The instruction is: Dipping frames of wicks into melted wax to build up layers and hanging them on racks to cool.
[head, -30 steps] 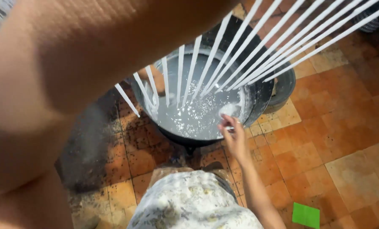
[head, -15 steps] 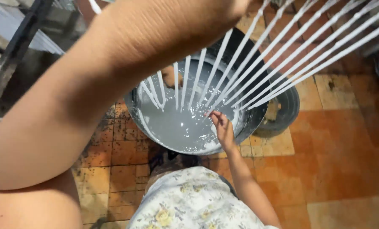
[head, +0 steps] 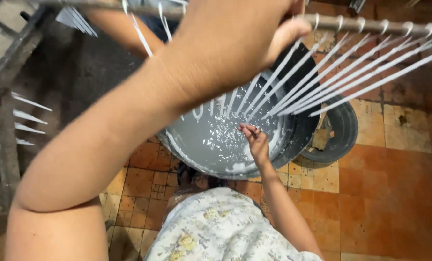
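Observation:
My left hand (head: 235, 43) is raised close to the camera and closed around a thin metal rod (head: 371, 24). Several white wax tapers (head: 322, 82) hang from hooks on the rod and slant down toward a dark round pot (head: 298, 145). The pot holds white liquid wax (head: 211, 140). My right hand (head: 255, 142) reaches over the pot's near rim, its fingertips pinched at the lower end of one taper. My left forearm hides part of the row of tapers.
A dark tyre-like ring (head: 344, 130) lies behind the pot on the right. At the left stands a metal rack (head: 3, 96) with more white tapers (head: 29, 116) sticking out. The floor is worn orange tile (head: 395, 193). My floral garment (head: 221, 227) fills the bottom centre.
My left hand has lifted the rod higher and the rod itself now shows at the top. The tapers' tips have risen above the wax. My right hand stays at their lower ends.

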